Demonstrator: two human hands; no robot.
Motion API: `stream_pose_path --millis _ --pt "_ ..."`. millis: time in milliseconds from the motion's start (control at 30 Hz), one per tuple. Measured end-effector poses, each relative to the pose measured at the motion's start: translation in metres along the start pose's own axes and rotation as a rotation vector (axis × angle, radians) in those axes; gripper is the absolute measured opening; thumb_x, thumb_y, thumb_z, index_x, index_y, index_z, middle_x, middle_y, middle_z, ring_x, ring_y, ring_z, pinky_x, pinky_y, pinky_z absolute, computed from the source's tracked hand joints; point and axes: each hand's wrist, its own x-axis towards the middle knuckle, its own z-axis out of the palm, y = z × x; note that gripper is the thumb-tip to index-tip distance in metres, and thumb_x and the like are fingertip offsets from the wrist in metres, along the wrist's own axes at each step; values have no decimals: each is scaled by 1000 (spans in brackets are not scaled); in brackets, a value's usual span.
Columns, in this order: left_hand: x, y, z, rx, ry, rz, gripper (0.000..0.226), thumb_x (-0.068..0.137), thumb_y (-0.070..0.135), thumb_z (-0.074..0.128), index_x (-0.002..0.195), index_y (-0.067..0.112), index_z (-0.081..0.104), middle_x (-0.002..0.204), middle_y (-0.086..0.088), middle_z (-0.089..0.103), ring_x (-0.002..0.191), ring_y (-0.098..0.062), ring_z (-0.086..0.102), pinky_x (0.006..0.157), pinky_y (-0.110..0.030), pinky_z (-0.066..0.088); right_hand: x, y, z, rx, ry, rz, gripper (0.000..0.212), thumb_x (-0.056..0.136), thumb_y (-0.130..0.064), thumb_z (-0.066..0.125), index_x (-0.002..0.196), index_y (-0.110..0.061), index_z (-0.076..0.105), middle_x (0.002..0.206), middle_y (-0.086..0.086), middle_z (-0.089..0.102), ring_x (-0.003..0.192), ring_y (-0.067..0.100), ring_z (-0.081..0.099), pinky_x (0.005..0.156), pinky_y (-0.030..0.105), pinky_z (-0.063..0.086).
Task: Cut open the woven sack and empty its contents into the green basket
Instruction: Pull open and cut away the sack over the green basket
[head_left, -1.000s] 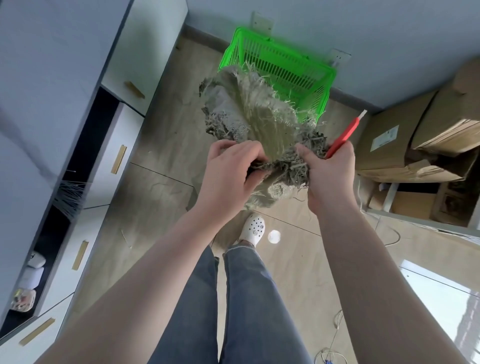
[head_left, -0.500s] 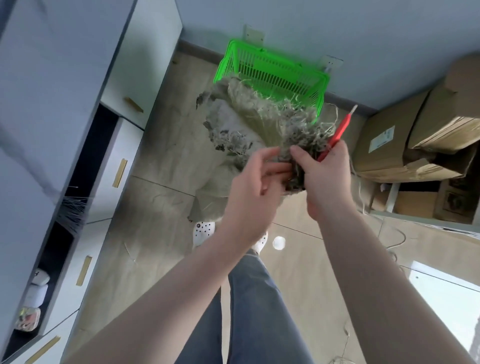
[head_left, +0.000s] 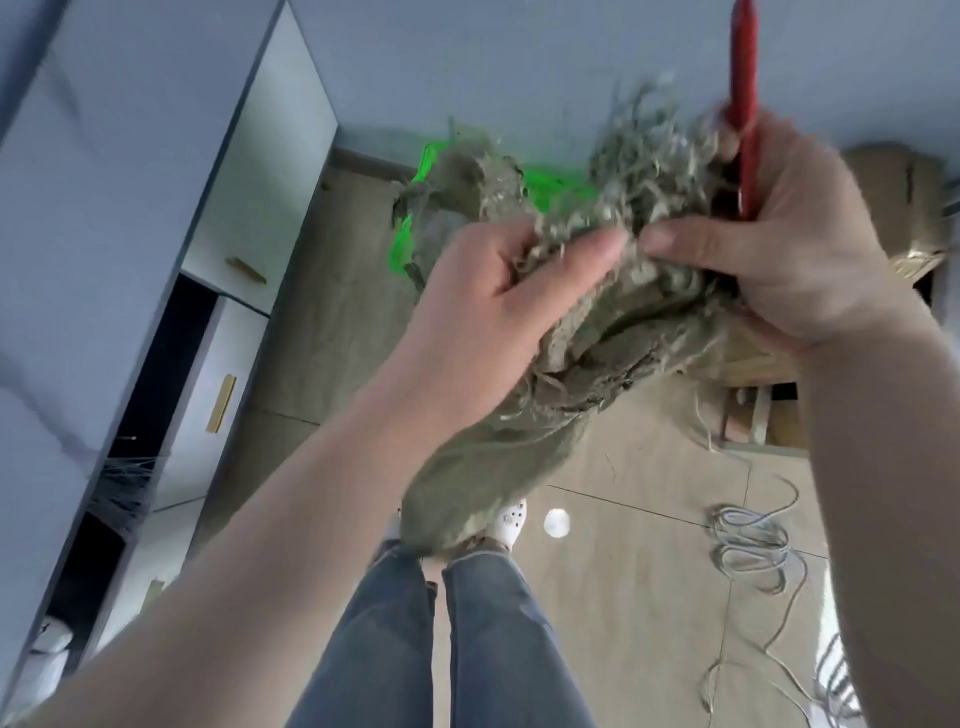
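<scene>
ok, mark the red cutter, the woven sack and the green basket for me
red cutter (head_left: 744, 104): head view, on its red handle above the right hand.
woven sack (head_left: 483, 467): head view, on its hanging lower cloth.
green basket (head_left: 550, 184): head view, on the rim showing behind the sack.

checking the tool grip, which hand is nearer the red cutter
Right. The right hand grips the red cutter along with the sack; the left hand grasps the sack, apart from the cutter.

The woven sack (head_left: 524, 364) is a dull tan, crumpled bundle held up in the air, its frayed top edge a mass of loose fibres at upper right, its limp lower part hanging down to the near left. The green basket (head_left: 545, 182) stands on the floor beyond, mostly hidden behind the sack.
</scene>
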Motion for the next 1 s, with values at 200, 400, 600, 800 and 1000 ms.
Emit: stream_pose_path --millis 200,400,600,800,1000 --pt "0 10 17 -271 442 -295 38 95 45 54 88 9 64 71 -11 64 62 -13 55 62 -21 44 30 19 23 -64 139 -46 53 63 -27 84 86 -18 37 64 -14 56 58 -1 49 59 16 45" --pt "-5 -43 21 -63 451 -453 49 97 46 47 129 10 55 124 -3 64 114 -15 59 101 -33 45 10 76 52 -336 460 68 48 72 -28 83 80 -28 35 80 -6 62 75 12 62 72 23 49" --pt "-12 -55 12 6 368 -360 21 91 38 63 90 18 69 77 14 68 73 4 64 67 -14 46 -20 93 76 -326 552 26 33 88 -13 67 82 -25 37 74 -11 44 66 -1 44 67 12 38" --pt "-18 -65 6 100 489 -303 20 93 37 60 103 21 66 88 13 68 78 8 60 71 -6 42 -33 92 77 -111 650 35 36 86 1 65 80 -20 36 72 -7 46 64 -1 47 71 15 44" --pt "-25 -73 15 30 488 -251 32 95 37 56 108 9 67 102 -2 72 99 -14 67 90 -38 52 -38 90 81 -219 464 113 40 78 -34 77 80 -25 38 69 -12 36 61 5 35 60 23 35"
